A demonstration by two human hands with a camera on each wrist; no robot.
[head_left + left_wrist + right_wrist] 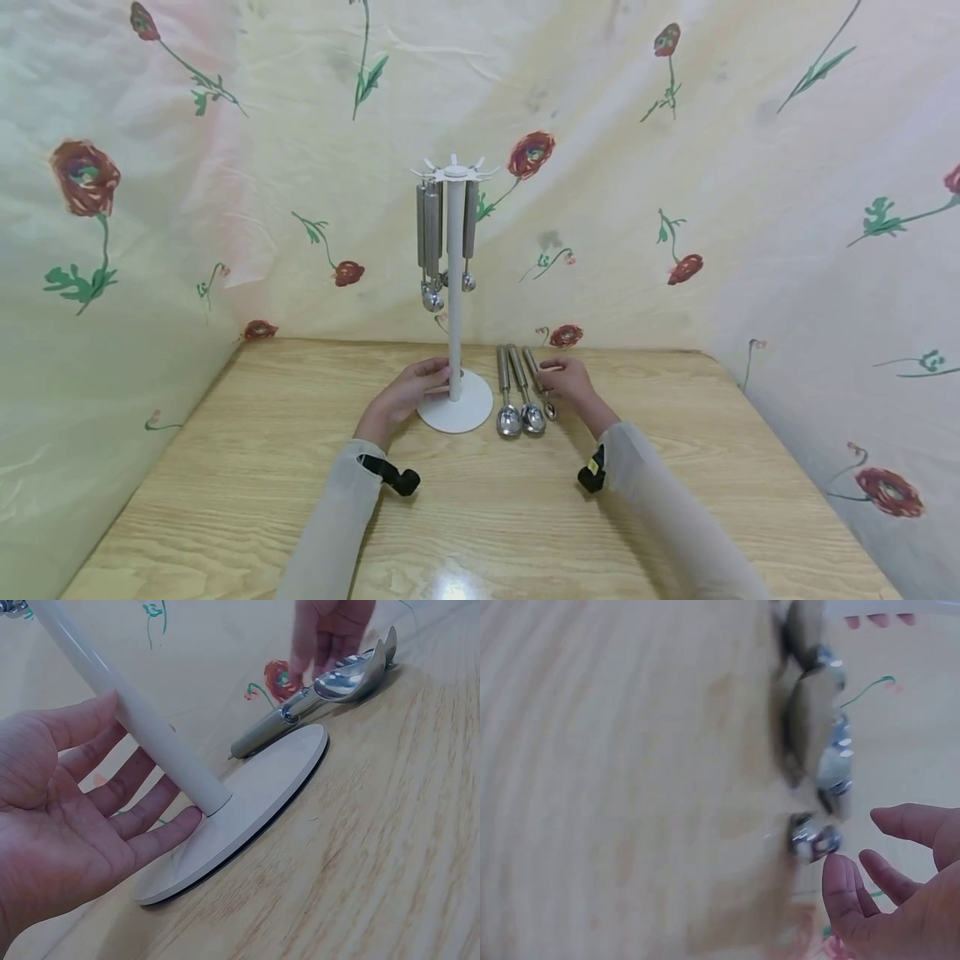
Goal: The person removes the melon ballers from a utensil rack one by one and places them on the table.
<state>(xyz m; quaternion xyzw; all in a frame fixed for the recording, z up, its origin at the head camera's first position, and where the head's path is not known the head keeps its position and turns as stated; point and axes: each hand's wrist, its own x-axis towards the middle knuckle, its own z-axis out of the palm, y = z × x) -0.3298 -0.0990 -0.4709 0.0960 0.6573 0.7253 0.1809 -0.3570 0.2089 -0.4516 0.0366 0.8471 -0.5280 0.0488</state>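
My left hand holds the pole of a white stand, thumb on one side and fingers reaching behind, just above the round base. Several steel utensils with small round scoop ends hang from its hooked top. To the right of the base lie two steel scoops with oval bowls. Beside them is a smaller scoop. My right hand hovers at this small scoop's handle; in the right wrist view its thumb and fingers stand apart with nothing gripped. Whether a fingertip touches the scoop I cannot tell.
Everything stands on a wood-grain table. Behind it and at both sides hangs a pale cloth with printed red flowers, meeting the table's back edge just past the scoop handles. A black camera strap is on the left wrist.
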